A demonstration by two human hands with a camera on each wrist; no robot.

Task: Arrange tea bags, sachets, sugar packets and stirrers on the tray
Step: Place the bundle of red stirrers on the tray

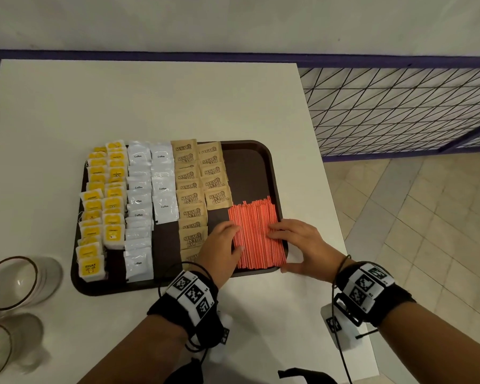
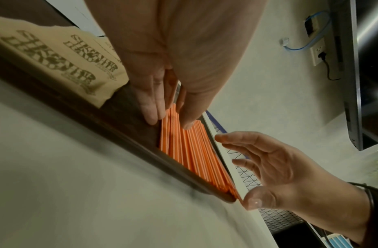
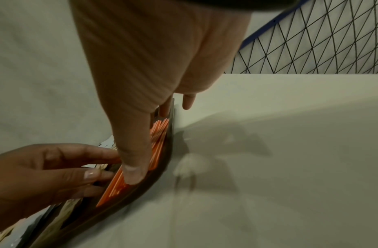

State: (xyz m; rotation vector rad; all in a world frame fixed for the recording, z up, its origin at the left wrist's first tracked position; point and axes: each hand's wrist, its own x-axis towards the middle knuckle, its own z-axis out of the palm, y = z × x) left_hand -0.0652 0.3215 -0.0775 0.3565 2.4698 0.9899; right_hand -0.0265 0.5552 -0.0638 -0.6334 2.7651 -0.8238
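Stirrers lie in a flat orange sheet at the near right corner of the tray, right of the sugar packets. The left hand presses flat fingers on their left edge; the right hand lies spread over the right edge, thumb at the rim. Squeezing too hard could buckle the sheet, or tip stirrers over the rim.

Black wrist straps, white coded tags, thin black cables.
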